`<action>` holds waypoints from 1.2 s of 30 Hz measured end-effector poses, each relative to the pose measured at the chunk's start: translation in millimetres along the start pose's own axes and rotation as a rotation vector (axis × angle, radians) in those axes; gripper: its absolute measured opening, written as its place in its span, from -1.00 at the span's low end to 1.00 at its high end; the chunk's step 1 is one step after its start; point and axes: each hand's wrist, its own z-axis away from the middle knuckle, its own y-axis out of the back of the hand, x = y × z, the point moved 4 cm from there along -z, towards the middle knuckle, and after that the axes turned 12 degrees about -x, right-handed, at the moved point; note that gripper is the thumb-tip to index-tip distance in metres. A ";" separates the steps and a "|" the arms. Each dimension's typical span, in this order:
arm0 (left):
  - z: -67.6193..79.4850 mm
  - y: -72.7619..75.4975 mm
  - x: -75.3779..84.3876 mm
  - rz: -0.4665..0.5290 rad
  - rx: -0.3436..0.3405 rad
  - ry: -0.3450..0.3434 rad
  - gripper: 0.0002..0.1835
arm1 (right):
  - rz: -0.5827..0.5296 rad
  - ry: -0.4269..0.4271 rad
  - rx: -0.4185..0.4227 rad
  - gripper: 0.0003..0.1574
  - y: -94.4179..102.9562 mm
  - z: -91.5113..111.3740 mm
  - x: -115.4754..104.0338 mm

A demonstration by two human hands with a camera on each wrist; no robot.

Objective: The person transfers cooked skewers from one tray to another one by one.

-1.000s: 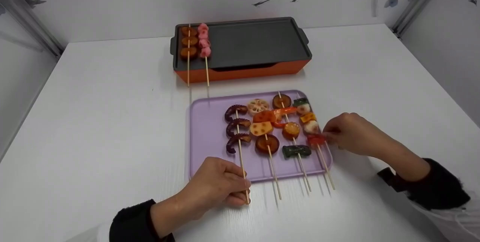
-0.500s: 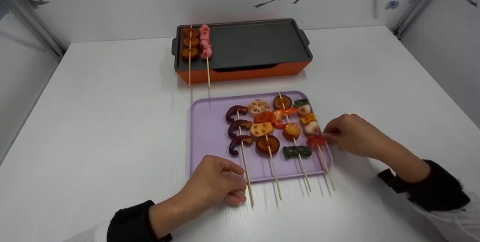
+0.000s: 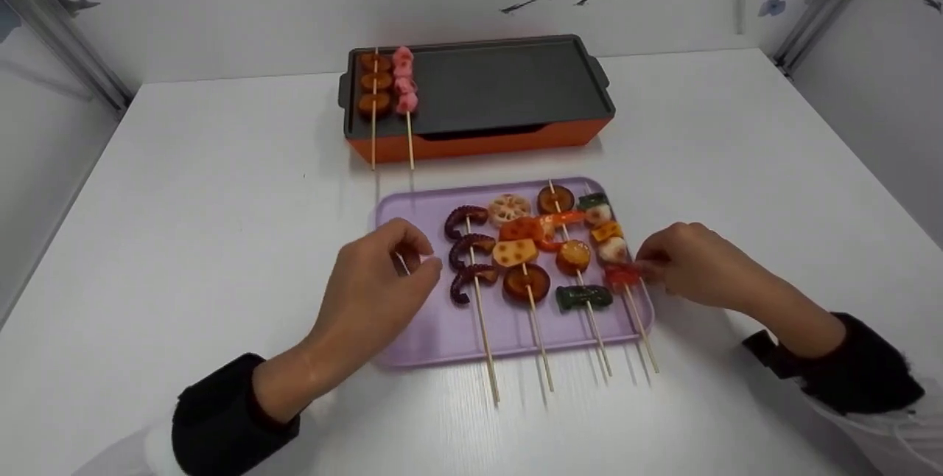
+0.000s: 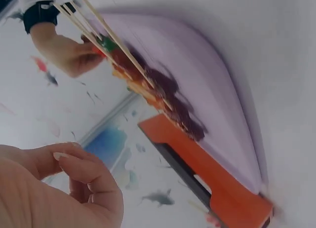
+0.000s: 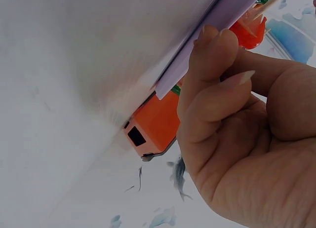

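Left grip (image 3: 368,292) now off purple-tentacle skewer (image 3: 470,275)

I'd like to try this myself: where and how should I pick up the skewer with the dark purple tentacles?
Probably pinch the tentacle skewer by the bare lower end of its stick, coming from the person's near left. That end juts past the near edge of the purple tray, while the next skewer lies close on its right.
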 end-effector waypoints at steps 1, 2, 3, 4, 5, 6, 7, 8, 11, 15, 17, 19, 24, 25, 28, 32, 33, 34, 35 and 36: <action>-3.9 3.9 0.1 -0.071 0.036 -0.045 -0.92 | 0.001 0.004 0.001 -0.85 -0.1 -0.1 -0.1; -8.0 7.3 0.3 -0.138 0.069 -0.081 -0.86 | 0.002 0.005 0.003 -0.85 -0.1 -0.2 -0.3; -12.1 10.2 0.4 -0.203 0.103 -0.111 -0.80 | 0.008 0.012 0.007 -0.86 -0.1 -0.3 -0.5; -16.4 12.9 0.3 -0.264 0.134 -0.141 -0.73 | 0.014 0.018 0.010 -0.86 -0.1 -0.3 -0.9; -20.9 15.2 -0.2 -0.312 0.158 -0.159 -0.67 | 0.016 0.019 0.012 -0.86 -0.1 -0.4 -1.1; -25.7 17.2 -0.9 -0.343 0.171 -0.164 -0.61 | 0.019 0.021 0.013 -0.86 0.0 -0.5 -1.0; -30.6 19.0 -2.0 -0.356 0.172 -0.154 -0.56 | 0.022 0.022 0.013 -0.86 0.0 -0.6 -1.2; -35.9 20.9 -3.1 -0.352 0.164 -0.132 -0.51 | 0.025 0.022 0.013 -0.86 0.2 -0.9 -0.8; -53.4 26.6 -7.9 -0.291 0.107 -0.021 -0.36 | 0.025 0.013 0.006 -0.86 0.0 -1.6 -0.3; -74.9 34.8 -15.5 -0.098 0.011 0.143 -0.22 | 0.022 0.003 -0.001 -0.85 -0.9 -2.2 -0.7; -84.0 37.7 -18.3 -0.010 -0.034 0.197 -0.17 | 0.018 0.002 -0.002 -0.84 -1.1 -2.4 -0.5; -92.1 38.3 -20.6 0.071 -0.082 0.242 -0.12 | 0.017 0.004 -0.002 -0.84 -1.1 -2.3 0.0; -107.8 32.1 -25.4 0.330 -0.185 0.348 -0.04 | 0.015 0.005 0.002 -0.84 -0.3 -0.9 0.6; -110.3 30.5 -26.4 0.387 -0.197 0.365 -0.04 | 0.013 0.002 0.002 -0.84 -0.1 -0.5 0.6; -118.8 26.3 -29.0 0.571 -0.203 0.408 -0.11 | 0.011 0.001 0.001 -0.83 0.4 0.2 0.5; -129.1 23.3 -33.4 0.800 -0.116 0.458 -0.25 | 0.016 0.005 0.001 -0.83 0.5 0.4 0.3; -131.5 22.9 -35.0 0.849 -0.079 0.465 -0.31 | 0.016 0.007 0.001 -0.83 0.6 0.4 0.3; -133.8 22.9 -36.8 0.879 -0.044 0.472 -0.37 | 0.017 0.007 0.000 -0.83 0.6 0.4 0.3; -136.0 23.3 -38.2 0.895 -0.012 0.476 -0.44 | 0.019 0.008 0.001 -0.83 0.7 0.4 0.3; -138.1 23.8 -39.4 0.906 0.016 0.478 -0.50 | 0.021 0.008 0.001 -0.83 0.8 0.4 0.4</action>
